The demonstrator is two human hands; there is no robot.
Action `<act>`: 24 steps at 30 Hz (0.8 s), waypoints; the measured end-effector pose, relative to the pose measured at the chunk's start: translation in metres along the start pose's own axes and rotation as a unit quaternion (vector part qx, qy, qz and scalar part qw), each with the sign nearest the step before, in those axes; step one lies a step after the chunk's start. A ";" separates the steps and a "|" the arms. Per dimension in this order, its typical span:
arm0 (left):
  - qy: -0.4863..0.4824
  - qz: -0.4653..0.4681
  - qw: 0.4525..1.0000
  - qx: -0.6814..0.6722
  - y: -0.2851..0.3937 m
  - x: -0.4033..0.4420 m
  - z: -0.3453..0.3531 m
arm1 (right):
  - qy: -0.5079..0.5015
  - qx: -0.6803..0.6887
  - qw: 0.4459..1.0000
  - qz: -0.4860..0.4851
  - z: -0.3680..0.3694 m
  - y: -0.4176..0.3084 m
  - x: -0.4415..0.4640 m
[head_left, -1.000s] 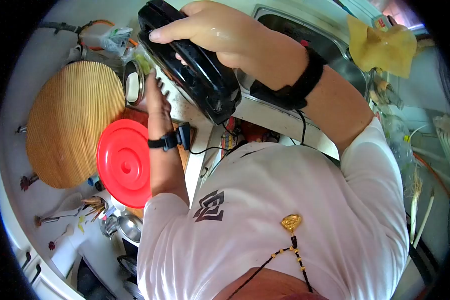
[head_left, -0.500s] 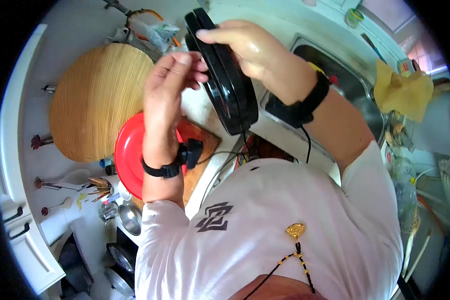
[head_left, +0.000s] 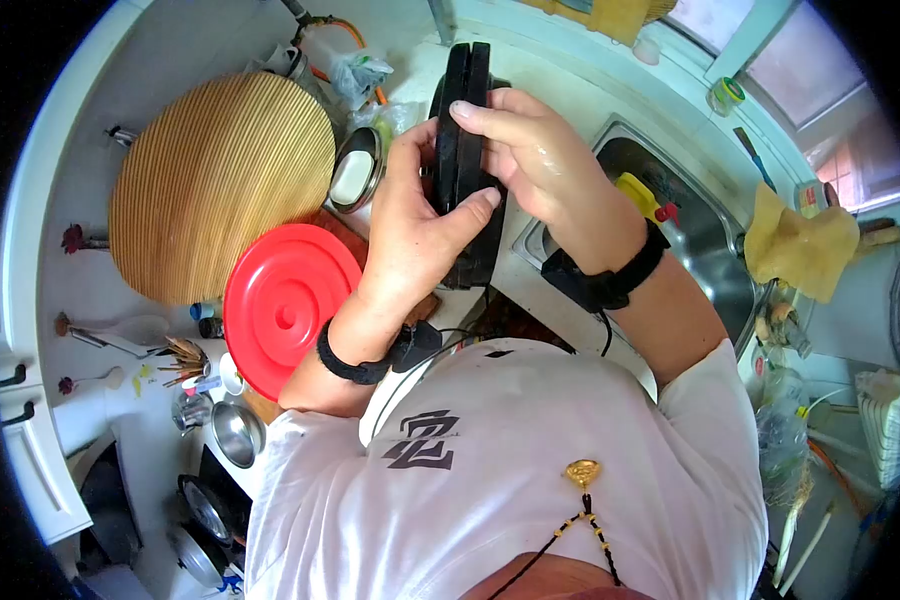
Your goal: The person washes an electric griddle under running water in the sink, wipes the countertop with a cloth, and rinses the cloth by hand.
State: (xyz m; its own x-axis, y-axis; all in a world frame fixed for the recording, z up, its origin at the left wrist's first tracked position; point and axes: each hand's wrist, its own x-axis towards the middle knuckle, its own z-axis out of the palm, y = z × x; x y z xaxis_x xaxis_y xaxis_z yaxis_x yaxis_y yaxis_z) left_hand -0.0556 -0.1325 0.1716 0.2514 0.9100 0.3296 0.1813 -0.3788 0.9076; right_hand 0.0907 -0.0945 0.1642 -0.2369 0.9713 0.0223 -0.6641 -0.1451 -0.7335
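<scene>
Both hands hold a black, two-halved clamshell appliance [head_left: 460, 120] upright above the counter. A seam runs down between its halves, and its inside is hidden. My left hand [head_left: 417, 215] grips the near left side, thumb laid across the edge. My right hand [head_left: 540, 150] clasps the right side higher up, with its thumb over the seam. Some fingers of both hands are hidden behind the appliance. Left of it sits a white bar of soap [head_left: 351, 178] in a dark-rimmed dish [head_left: 373, 150]. A red plastic lid [head_left: 285, 300] lies beside my left forearm.
A round wooden board [head_left: 220, 190] leans against the left wall. On the right is a steel sink [head_left: 720, 290] with a yellow item [head_left: 637, 193] inside. A metal bowl [head_left: 238, 434] and pan lids [head_left: 205, 508] stand lower left. A yellow cloth [head_left: 805, 245] hangs at right.
The appliance has turned more upright, its edge now facing me. My left hand has moved from fingertips at its side to a full grip. The soap dish has come into view.
</scene>
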 end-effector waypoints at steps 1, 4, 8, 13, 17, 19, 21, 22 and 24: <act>0.003 -0.001 1.000 0.000 0.000 -0.002 -0.001 | -0.003 -0.014 1.000 -0.021 0.002 -0.001 -0.003; -0.028 -0.051 0.994 -0.093 0.005 -0.012 0.000 | -0.026 -0.099 0.995 0.011 0.000 -0.019 -0.016; -0.047 -0.146 0.968 -0.198 0.019 -0.020 0.000 | 0.014 -0.426 0.904 -0.022 -0.024 -0.035 -0.022; -0.077 -0.165 0.963 -0.198 0.021 -0.033 -0.002 | -0.040 -0.557 0.626 -0.544 -0.016 -0.060 -0.005; -0.085 -0.160 0.963 -0.198 0.024 -0.049 0.006 | -0.207 -0.594 0.652 -0.424 -0.017 -0.053 0.003; -0.093 -0.173 0.958 -0.209 0.028 -0.053 0.003 | -0.193 -0.565 0.710 -0.374 -0.019 -0.045 -0.004; -0.110 -0.215 0.924 -0.296 0.031 -0.060 0.001 | -0.182 -0.554 0.712 -0.391 -0.023 -0.043 -0.006; -0.102 -0.204 0.929 -0.292 0.030 -0.064 0.006 | -0.185 -0.550 0.711 -0.397 -0.022 -0.043 -0.010; -0.087 -0.209 0.927 -0.299 0.032 -0.071 0.011 | -0.191 -0.539 0.716 -0.400 -0.020 -0.040 -0.016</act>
State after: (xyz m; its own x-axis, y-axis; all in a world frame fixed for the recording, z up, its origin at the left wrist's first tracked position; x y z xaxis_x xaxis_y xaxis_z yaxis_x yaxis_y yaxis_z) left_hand -0.0572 -0.2111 0.1740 0.4378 0.8952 -0.0838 -0.2486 0.2101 0.9455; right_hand 0.1353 -0.1002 0.1799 -0.4005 0.5093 0.7618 0.1898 0.8594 -0.4748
